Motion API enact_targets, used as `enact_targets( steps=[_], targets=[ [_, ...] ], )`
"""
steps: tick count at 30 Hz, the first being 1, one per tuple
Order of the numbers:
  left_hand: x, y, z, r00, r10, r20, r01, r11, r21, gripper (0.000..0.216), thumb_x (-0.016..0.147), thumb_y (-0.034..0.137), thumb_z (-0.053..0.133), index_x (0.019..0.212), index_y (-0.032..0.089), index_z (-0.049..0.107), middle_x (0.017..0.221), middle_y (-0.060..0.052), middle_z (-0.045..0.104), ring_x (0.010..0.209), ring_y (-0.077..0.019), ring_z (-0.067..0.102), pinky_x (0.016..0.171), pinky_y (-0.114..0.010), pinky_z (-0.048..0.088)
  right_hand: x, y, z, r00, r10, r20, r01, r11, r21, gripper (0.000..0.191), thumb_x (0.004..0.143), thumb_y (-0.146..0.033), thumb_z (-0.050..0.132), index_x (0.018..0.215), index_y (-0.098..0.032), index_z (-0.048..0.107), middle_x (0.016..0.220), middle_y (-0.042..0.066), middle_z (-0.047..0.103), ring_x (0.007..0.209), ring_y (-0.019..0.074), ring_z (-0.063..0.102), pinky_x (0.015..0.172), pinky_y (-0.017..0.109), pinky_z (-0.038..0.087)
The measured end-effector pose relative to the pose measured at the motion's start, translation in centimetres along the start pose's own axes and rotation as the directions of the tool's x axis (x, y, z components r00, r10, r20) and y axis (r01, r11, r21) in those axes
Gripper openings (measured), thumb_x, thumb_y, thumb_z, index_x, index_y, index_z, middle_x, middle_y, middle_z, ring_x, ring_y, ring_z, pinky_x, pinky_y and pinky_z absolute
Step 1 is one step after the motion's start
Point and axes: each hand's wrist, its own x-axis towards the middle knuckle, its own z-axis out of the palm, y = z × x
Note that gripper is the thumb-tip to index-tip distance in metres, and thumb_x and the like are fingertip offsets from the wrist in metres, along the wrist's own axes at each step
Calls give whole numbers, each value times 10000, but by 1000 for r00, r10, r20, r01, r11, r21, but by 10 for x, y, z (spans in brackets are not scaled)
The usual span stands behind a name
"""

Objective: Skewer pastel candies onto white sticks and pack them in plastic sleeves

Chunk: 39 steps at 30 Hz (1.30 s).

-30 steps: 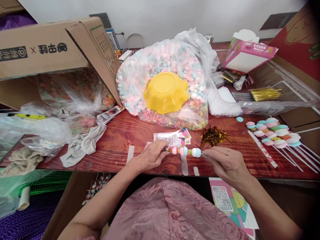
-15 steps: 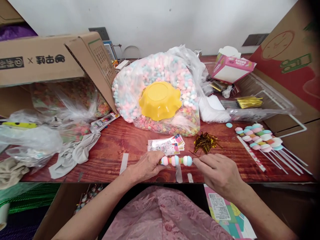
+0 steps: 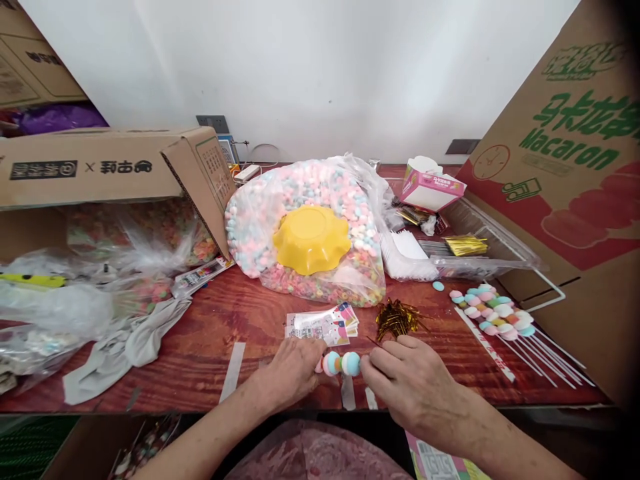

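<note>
My left hand (image 3: 295, 372) is closed around the left end of a candy skewer (image 3: 339, 363) with pink, blue and orange pieces, held just above the red wooden table (image 3: 210, 333). My right hand (image 3: 407, 377) pinches the skewer's right end, fingers curled; the stick itself is hidden by them. Behind my hands lies a small stack of printed bags (image 3: 323, 325) and a heap of gold twist ties (image 3: 396, 318).
A clear bag of pastel candies (image 3: 300, 200) with a yellow bowl (image 3: 310, 239) on it sits mid-table. Finished skewers (image 3: 493, 313) lie at the right beside a large Macaron carton (image 3: 570, 180). An open cardboard box (image 3: 110, 167) and plastic bags (image 3: 60, 307) fill the left.
The camera has tilted up, showing more wall. My hands have drawn closer together, and less of the skewer shows between them.
</note>
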Motion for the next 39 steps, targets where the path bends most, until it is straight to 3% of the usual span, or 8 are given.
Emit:
enact_targets(
  steps=[3, 7, 14, 23, 26, 32, 36, 39],
  targets=[
    [0, 1, 2, 999, 34, -17, -35, 994, -108, 279, 836, 458, 658, 926, 198, 615, 833, -42, 671, 758, -228, 622, 631, -292, 386, 4, 6, 6, 999, 44, -20, -42, 996, 75, 158, 782, -67, 484, 776, -203, 563, 694, 0, 589, 606, 146, 459, 601, 323, 248],
    [-5, -3, -1, 999, 26, -20, -30, 975, -219, 376, 763, 510, 732, 916, 191, 606, 843, -27, 665, 755, -214, 616, 623, -282, 392, -1, 17, 15, 994, 92, 56, -97, 991, 89, 191, 751, -34, 480, 723, -195, 578, 637, -8, 572, 556, 119, 439, 564, 304, 210],
    [-17, -12, -1, 999, 51, -5, -51, 995, -90, 680, 663, 478, 824, 1201, 155, 563, 1138, -134, 611, 1070, -321, 543, 891, -431, 451, -18, 18, 30, 988, 113, 105, -127, 983, 135, 262, 774, -11, 440, 775, -181, 639, 637, 2, 568, 546, 122, 485, 557, 279, 255],
    [-19, -17, 12, 987, 119, -109, -126, 990, -62, 189, 883, 253, 601, 1049, 175, 645, 974, -90, 603, 992, -254, 521, 919, -409, 446, -42, 12, 41, 954, 299, -8, -278, 895, 350, 229, 928, -160, 476, 879, -206, 695, 773, 33, 694, 662, 132, 614, 613, 245, 417],
    [-21, -12, 9, 995, 71, -71, -78, 992, -99, 199, 882, 168, 528, 1056, 162, 624, 953, -89, 633, 934, -232, 564, 870, -371, 458, -44, 6, 41, 964, 258, -56, -235, 934, 268, 239, 900, -104, 468, 890, -191, 691, 771, 39, 690, 667, 134, 613, 625, 252, 423],
    [-24, 1, -1, 997, -55, 63, 61, 993, -103, 253, 903, 258, 490, 1122, 193, 600, 965, -82, 688, 900, -249, 636, 775, -342, 462, -36, -5, 27, 980, 88, -177, -63, 988, 139, 244, 871, -41, 440, 912, -153, 653, 763, 51, 682, 642, 145, 573, 616, 282, 390],
    [-24, 5, 10, 997, -42, 60, 42, 999, -6, 334, 887, 248, 489, 1197, 160, 574, 1038, -126, 698, 967, -285, 650, 802, -367, 462, -33, -11, 30, 961, 157, -229, -108, 972, 211, 190, 879, -56, 479, 915, -144, 643, 769, 54, 680, 648, 143, 567, 616, 280, 386],
    [-24, 9, 14, 997, -22, 72, 22, 1000, -4, 378, 887, 278, 500, 1233, 141, 563, 1078, -142, 697, 996, -297, 649, 815, -371, 462, -32, -14, 38, 949, 205, -239, -171, 973, 156, 185, 873, -56, 488, 915, -127, 653, 750, 55, 671, 658, 149, 567, 628, 290, 380]
  ],
)
